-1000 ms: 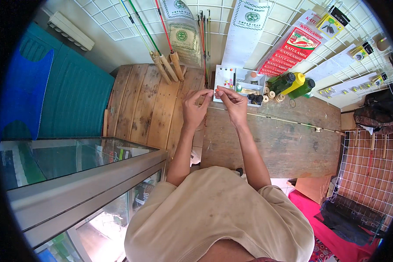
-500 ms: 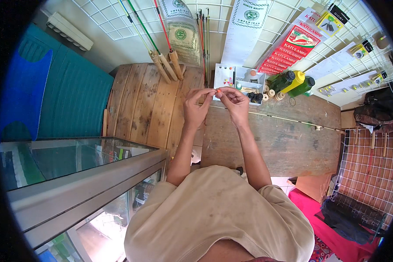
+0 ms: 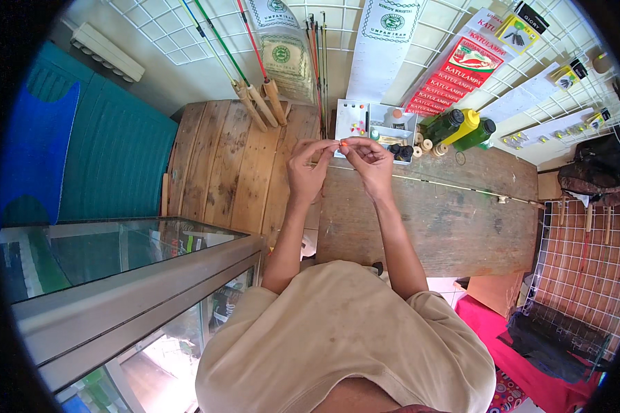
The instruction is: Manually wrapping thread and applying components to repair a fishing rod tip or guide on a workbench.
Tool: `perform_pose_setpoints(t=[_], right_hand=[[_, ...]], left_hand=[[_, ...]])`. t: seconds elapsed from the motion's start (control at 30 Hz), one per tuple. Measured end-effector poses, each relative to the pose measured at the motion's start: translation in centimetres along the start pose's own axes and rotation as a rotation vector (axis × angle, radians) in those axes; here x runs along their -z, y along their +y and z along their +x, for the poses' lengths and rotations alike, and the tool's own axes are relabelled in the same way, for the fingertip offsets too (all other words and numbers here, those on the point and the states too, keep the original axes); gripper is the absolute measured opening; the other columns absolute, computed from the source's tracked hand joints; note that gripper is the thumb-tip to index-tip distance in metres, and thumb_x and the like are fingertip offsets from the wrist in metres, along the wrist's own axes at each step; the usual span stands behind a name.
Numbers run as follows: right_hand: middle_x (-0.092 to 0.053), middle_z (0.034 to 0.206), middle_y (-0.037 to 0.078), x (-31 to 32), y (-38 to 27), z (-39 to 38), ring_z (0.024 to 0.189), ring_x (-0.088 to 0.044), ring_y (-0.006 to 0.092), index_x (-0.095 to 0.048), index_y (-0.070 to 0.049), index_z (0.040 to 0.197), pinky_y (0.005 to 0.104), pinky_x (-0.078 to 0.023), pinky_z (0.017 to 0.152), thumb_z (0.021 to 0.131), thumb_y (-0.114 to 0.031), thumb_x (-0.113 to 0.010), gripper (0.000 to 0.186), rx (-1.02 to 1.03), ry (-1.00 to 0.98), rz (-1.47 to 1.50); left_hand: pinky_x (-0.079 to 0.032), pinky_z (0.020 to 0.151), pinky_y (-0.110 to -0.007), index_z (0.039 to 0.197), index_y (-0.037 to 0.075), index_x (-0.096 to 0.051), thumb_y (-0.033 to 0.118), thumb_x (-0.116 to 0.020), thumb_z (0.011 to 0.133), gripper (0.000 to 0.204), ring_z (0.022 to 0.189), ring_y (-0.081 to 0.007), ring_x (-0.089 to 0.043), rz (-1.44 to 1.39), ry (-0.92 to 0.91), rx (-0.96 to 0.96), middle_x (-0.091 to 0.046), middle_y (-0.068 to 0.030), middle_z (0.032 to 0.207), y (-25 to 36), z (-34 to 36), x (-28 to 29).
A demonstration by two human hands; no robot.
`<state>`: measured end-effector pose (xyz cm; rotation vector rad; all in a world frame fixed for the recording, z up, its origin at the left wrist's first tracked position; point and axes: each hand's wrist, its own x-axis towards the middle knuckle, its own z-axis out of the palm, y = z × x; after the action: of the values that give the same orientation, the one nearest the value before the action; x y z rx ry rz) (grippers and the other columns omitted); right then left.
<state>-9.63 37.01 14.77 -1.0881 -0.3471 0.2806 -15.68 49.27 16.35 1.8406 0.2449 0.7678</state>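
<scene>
My left hand (image 3: 307,166) and my right hand (image 3: 370,165) meet fingertip to fingertip above the far edge of the table. A small round orange bead (image 3: 344,143) shows in the pinch of my right thumb and forefinger. My left thumb and forefinger are pressed together right beside it; whatever lies in them is too small to make out. Just beyond the hands stands a white compartment tray (image 3: 367,122), with several small coloured beads (image 3: 357,128) in its left part and small dark-capped bottles (image 3: 401,152) at its near right.
Wooden spools (image 3: 427,145) and green and yellow bottles (image 3: 470,122) stand right of the tray. A thin rod (image 3: 455,186) lies across the wooden table (image 3: 420,227). Rods with wooden handles (image 3: 260,107) lean at the back left. A glass-sided cabinet (image 3: 138,265) is close on my left.
Both hands keep nearly the same place and the same pinch. The view has tilted very slightly; nothing has been put down or picked up.
</scene>
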Motion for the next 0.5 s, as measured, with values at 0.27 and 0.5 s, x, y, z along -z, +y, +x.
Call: perform_pose_setpoints(t=[0.27,0.5], right_hand=[[-0.068,0.098,0.009,-0.08,-0.03,0.03,0.087,-0.063,0.0115,-0.065,0.003,0.1,0.023,-0.051,0.078,0.082,0.007,-0.066,0.018,0.021,0.002,0.015],[-0.068,0.098,0.009,-0.13,-0.05,0.03,0.088,-0.063,0.012,-0.066,0.003,0.099,0.0242,-0.051,0.08,0.082,0.008,-0.066,0.018,0.031,-0.003,0.001]], left_hand=[[-0.048,0.077,-0.03,0.09,0.008,-0.073,0.006,-0.071,0.079,0.011,0.085,-0.018,-0.061,0.004,0.006,-0.034,-0.07,-0.0041,0.087,-0.16,0.09,-0.1],[-0.048,0.076,-0.03,0.09,0.007,-0.074,0.005,-0.071,0.079,0.012,0.084,-0.0178,-0.06,0.0,0.008,-0.032,-0.07,-0.0046,0.086,0.1,0.09,-0.02]])
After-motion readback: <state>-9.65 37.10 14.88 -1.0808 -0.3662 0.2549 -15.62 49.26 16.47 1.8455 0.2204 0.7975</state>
